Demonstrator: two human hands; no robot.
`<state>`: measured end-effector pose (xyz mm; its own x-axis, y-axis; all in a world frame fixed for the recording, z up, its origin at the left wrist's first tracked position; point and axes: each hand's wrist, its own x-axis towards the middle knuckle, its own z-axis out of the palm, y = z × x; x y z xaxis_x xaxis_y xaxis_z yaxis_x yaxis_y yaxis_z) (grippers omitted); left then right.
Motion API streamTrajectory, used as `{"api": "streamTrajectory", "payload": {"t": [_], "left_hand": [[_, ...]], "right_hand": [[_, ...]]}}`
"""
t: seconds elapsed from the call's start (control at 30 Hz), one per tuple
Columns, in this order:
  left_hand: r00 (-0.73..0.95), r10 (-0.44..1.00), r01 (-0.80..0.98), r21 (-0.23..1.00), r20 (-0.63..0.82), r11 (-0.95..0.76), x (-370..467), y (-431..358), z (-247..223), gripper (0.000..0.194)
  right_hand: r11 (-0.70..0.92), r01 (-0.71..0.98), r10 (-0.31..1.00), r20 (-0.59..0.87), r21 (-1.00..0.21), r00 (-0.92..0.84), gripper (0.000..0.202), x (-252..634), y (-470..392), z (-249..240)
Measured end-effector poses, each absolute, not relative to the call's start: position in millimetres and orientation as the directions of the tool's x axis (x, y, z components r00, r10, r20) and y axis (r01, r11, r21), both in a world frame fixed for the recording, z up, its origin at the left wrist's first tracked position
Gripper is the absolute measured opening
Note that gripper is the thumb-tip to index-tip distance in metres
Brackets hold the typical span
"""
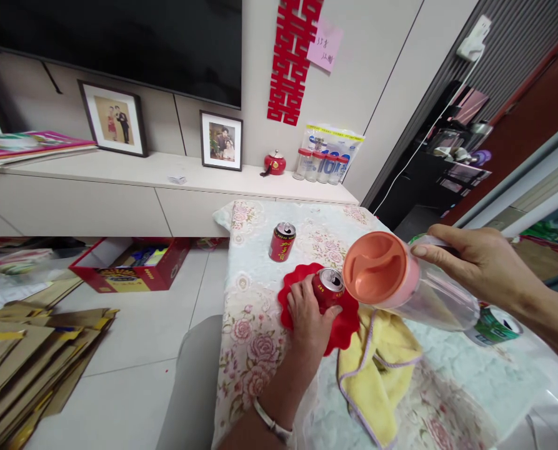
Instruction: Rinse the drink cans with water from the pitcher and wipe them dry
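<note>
My left hand (309,312) is wrapped round a red drink can (329,284) with an opened top. The can stands over a red scalloped plate (288,284). In my right hand (470,259) is the handle of a clear plastic pitcher (440,297) with an orange lid (377,267). The pitcher is tilted so that its lid points left, close to the can's top. I cannot make out any liquid coming from it. Behind the plate a second opened red can (282,242) stands upright. A yellow cloth (382,369) lies crumpled below the pitcher.
A green can (494,325) is partly hidden behind the pitcher on the flowered tablecloth (255,350). Along the wall, a white cabinet (185,206) carries picture frames, a red pot (275,164) and red-lidded jars (320,167). Flattened cardboard (39,356) and a red box (129,265) are on the floor.
</note>
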<state>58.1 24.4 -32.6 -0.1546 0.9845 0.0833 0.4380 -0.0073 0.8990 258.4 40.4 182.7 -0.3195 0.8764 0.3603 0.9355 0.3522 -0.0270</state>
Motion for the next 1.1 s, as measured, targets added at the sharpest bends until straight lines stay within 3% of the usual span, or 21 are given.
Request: {"api": "streamTrajectory", "payload": {"t": [0.2, 1.1], "left_hand": [[-0.156, 0.976, 0.463, 0.884, 0.149, -0.061, 59.7, 23.9, -37.7, 0.074], [-0.155, 0.977, 0.464, 0.884, 0.144, -0.057, 59.3, 22.2, -34.8, 0.072]], "right_hand": [[0.386, 0.922, 0.864, 0.352, -0.001, -0.361, 0.075, 259.2, 43.0, 185.4], [0.469, 0.882, 0.812, 0.368, 0.05, -0.453, 0.071, 250.2, 45.3, 188.9]]}}
